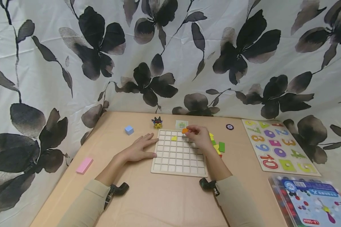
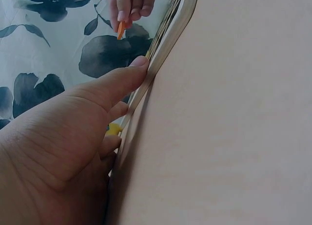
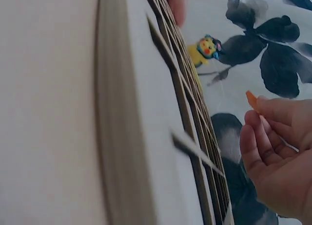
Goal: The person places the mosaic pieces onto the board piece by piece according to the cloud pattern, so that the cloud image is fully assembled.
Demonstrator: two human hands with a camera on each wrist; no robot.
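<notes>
A white grid board (image 1: 179,162) with raised dividers lies on the table, and one small yellow tile (image 1: 174,138) sits in a square near its far left. My left hand (image 1: 139,148) rests along the board's left edge, thumb and fingers extended; in the left wrist view the thumb (image 2: 139,62) touches the rim. Over the far edge of the board, my right hand (image 1: 199,137) pinches a small orange tile (image 1: 184,130) between thumb and fingertips. That orange tile (image 3: 251,100) shows above the grid in the right wrist view, its lower part covered by the fingers.
Yellow, green and red pieces (image 1: 221,147) lie right of the board, partly behind my right forearm. Behind it are a patterned card (image 1: 182,122) and a small figurine (image 1: 157,123). A blue cube (image 1: 129,130) and pink block (image 1: 84,165) lie left; a number board (image 1: 279,153) and boxed set (image 1: 312,198) lie right.
</notes>
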